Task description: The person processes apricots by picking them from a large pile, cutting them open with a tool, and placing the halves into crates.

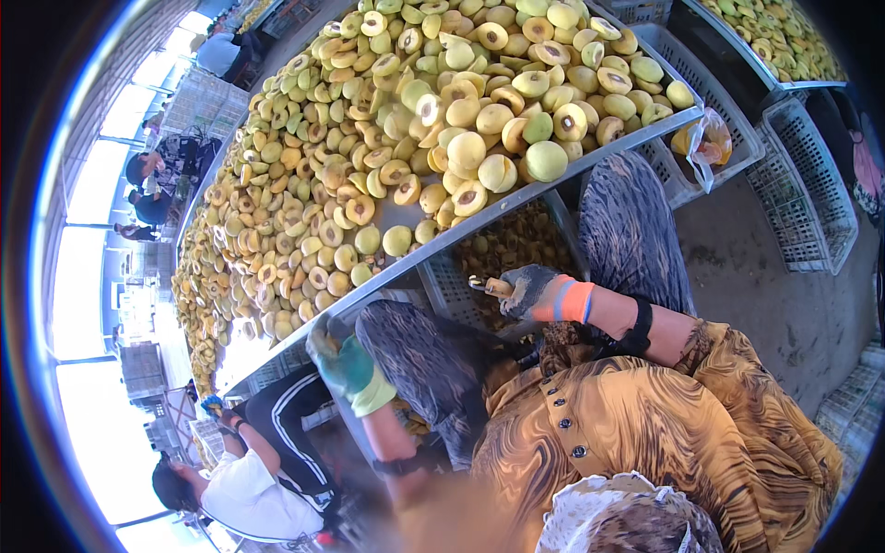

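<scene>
My right hand (543,294), in a dark-palmed knit glove with an orange cuff, grips a small pitting tool (492,286) with a wooden handle and curved metal tip. It is above a plastic crate (442,280) between my knees, which holds brownish pits or scraps (532,238). My left hand (346,363), in a green-coated glove, is beside my left knee at the metal table edge (408,261). Its fingers are partly hidden, so whether it holds anything is unclear. Heaped on the table before me are yellow stone fruits (387,166), whole and halved, some halves with pits.
A grey crate (747,155) at the right holds a plastic bag (705,145). Another slatted crate (805,183) stands on the floor beyond it. A second fruit-laden table (774,41) is at upper right. A co-worker in white (259,494) sits close on my left.
</scene>
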